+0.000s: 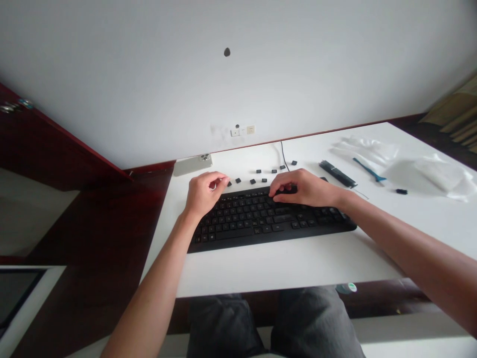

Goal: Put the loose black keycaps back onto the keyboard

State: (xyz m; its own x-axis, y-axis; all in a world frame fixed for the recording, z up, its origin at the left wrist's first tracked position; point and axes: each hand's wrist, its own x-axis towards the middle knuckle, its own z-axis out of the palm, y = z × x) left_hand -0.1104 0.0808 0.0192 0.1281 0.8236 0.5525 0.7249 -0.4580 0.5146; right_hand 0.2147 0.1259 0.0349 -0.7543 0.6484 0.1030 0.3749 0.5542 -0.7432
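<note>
Crowding the keyboard (268, 223)'s top edge: left hand (203, 195), right hand (303, 189).

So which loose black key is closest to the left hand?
The leftmost keycap, just past the fingers of the left hand. Every other loose keycap lies farther right, away from that hand.

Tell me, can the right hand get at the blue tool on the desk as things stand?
Probably yes. The right hand rests on the black keyboard, and the blue tool lies just beyond on the desk. Only a long black object sits near the path, and the hand could likely pass it.
</note>
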